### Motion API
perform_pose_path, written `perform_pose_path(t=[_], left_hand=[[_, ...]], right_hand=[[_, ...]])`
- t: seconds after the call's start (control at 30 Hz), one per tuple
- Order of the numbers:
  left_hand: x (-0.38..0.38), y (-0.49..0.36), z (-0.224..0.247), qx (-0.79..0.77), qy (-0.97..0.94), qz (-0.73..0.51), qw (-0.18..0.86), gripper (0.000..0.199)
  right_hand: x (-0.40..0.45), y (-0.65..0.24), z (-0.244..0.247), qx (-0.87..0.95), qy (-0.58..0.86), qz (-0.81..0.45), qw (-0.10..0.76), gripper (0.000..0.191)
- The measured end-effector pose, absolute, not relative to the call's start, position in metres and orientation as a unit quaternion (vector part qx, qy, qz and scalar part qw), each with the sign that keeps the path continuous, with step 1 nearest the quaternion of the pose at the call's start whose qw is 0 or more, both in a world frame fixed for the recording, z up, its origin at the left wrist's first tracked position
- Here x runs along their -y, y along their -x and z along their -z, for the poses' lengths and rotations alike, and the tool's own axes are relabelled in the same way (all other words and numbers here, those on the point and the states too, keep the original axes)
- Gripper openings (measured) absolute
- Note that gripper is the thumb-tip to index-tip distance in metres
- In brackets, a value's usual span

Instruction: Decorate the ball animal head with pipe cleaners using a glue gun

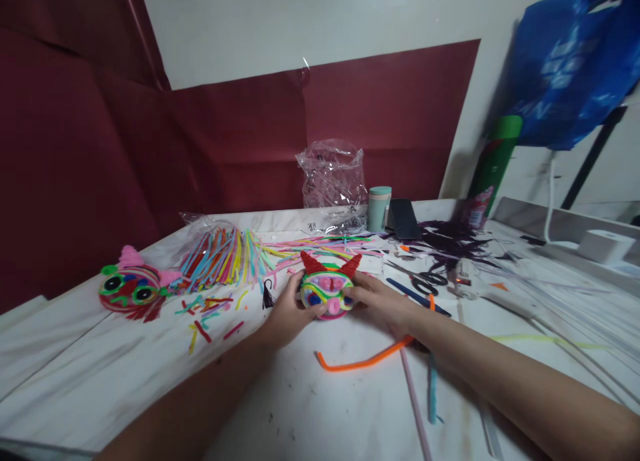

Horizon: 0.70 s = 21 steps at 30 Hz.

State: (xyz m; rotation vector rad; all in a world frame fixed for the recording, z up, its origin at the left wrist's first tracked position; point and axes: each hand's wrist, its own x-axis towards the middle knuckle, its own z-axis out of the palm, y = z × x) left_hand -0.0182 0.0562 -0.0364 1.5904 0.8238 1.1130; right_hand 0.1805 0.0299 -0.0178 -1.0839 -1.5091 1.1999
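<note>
Between my two hands is a round, colourful pipe-cleaner animal face (327, 284) with two red pointed ears, blue eyes and a pink snout. My left hand (289, 309) wraps around its left side, the thumb near the snout. On the other side my right hand (375, 298) grips the edge, fingertips by the right eye. An orange pipe cleaner (365, 363) with a bent end lies on the table under my right forearm. Just left of my left hand rests a small black tassel (269, 294).
A second pipe-cleaner face (131, 287) lies at the left, near bundled pipe cleaners (225, 257) and cut scraps (203, 307). Black-handled scissors (425, 281), a glue gun (467, 281), a phone (404, 219) and a lidded cup (379, 209) are on the right. Clear plastic packaging (334, 177) stands behind.
</note>
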Motion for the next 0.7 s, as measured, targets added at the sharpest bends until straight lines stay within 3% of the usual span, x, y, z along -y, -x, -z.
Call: perform_pose_path(t=[0.3,0.53,0.7], left_hand=[[-0.049,0.013,0.034,-0.341,-0.666,-0.456,0.481,0.074],[-0.061,0.012,0.036,-0.360,-0.599,-0.506,0.506,0.061],[-0.068,0.020,0.038,-0.371,-0.571,-0.503,0.533,0.076]], right_hand=[[-0.032,-0.172,0.021,0.620,0.469,-0.397,0.488,0.043],[-0.038,-0.174,0.022,0.549,0.468,-0.490,0.489,0.057],[-0.041,-0.180,0.026,0.542,0.484,-0.479,0.492,0.053]])
